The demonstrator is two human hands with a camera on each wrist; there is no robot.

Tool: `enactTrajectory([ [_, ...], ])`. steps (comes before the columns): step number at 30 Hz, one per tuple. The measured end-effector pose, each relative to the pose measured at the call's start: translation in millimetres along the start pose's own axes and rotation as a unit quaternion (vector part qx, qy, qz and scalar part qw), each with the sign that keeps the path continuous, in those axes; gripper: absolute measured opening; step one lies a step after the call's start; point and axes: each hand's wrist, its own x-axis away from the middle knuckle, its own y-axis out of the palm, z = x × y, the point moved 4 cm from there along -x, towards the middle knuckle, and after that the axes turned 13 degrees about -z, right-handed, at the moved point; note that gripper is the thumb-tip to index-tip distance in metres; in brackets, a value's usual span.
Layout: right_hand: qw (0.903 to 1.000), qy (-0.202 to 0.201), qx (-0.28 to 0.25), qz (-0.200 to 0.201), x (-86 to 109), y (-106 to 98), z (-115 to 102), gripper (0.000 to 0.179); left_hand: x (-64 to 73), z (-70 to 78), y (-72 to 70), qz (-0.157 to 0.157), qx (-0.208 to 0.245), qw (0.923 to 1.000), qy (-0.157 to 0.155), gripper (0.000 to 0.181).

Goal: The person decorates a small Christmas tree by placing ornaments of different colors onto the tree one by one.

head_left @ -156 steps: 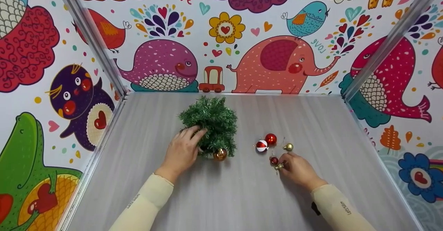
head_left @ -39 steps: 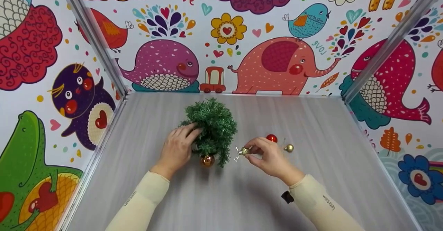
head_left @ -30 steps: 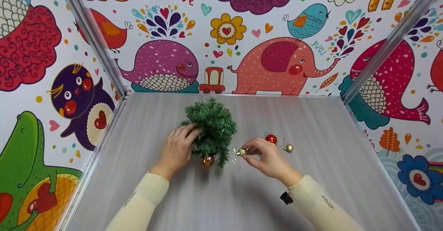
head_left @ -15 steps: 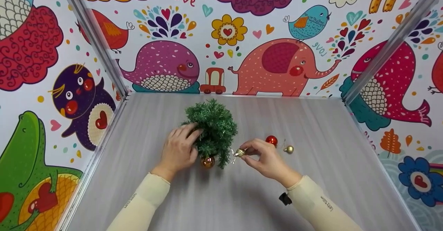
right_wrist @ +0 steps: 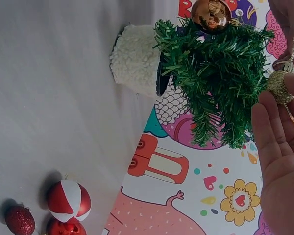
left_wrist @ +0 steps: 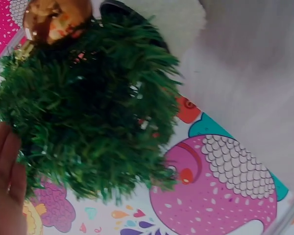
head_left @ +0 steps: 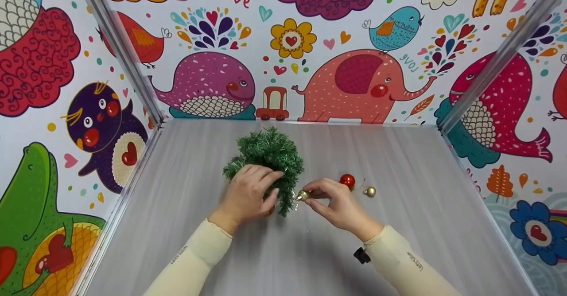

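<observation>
While your right grip (head_left: 341,207) pinches it, gold bauble (head_left: 304,195): at its fingertips, mid-frame, just beside the lower right edge of the tree (head_left: 272,147).
Left grip (head_left: 246,192): loosely spread, just swung rightward across the branches; likely puts the bauble within its reach.
Red bauble (head_left: 347,181): right of centre, loose on the counter (head_left: 407,163).

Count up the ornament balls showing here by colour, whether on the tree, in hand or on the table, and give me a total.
Copper ball: 1, on the tree
Gold: 2, glittery gold ball in the right hand, plain gold ball on the table
Bright red ball: 1
Dark red ball: 1
Red-and-white ball: 1
Total: 6
</observation>
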Motion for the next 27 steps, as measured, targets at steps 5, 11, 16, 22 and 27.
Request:
enactTrajectory([
  [5, 0.9998, 0.002, 0.001, 0.019, -6.0, -2.5, -17.0, 0.031, -4.4, 6.6, 7.4, -0.037, 0.02, 0.9991, -0.011, 0.029],
  [11, 0.999, 0.005, -0.007, 0.044, -12.1, -6.5, -37.3, 0.032, -6.5, 11.8, 12.8, -0.053, 0.082, 0.9944, -0.041, 0.022],
  [16, 0.9987, 0.004, -0.006, 0.051, -12.2, -6.2, -37.8, 0.034, -8.1, 14.7, 14.5, -0.064, 0.148, 0.9841, -0.076, 0.02],
  [22, 0.9987, -0.014, -0.001, 0.049, -12.4, -5.2, -37.4, 0.032, -11.6, 16.6, 15.7, -0.067, 0.174, 0.9791, -0.081, 0.012],
  [27, 0.9988, -0.008, 0.005, 0.047, -10.9, -3.6, -35.3, 0.031, -11.4, 16.4, 16.6, -0.066, 0.166, 0.9805, -0.083, 0.004],
])
